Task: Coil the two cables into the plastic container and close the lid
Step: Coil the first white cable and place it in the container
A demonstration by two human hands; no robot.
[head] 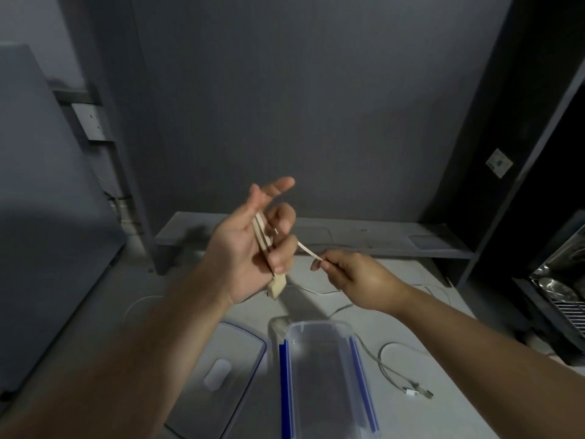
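My left hand (pixel 250 245) is raised above the table, palm toward me, with a flat white cable (pixel 262 236) looped across its fingers and the cable's plug (pixel 276 288) hanging below the palm. My right hand (pixel 354 275) pinches the same cable's free stretch (pixel 309 250) just to the right. Below, a clear plastic container (pixel 327 380) with blue side clips stands open and holds nothing I can see. Its clear lid (pixel 221 375) lies flat to the left. A second thin white cable (pixel 391 369) lies loose on the table right of the container, its connectors (pixel 418 392) at the near end.
The white table (pixel 421 299) carries a low grey shelf (pixel 316 236) along the back wall. A dark cabinet with a metal rack (pixel 566 293) stands at the right. A grey panel (pixel 47 217) and a wall socket (pixel 91 122) are at the left.
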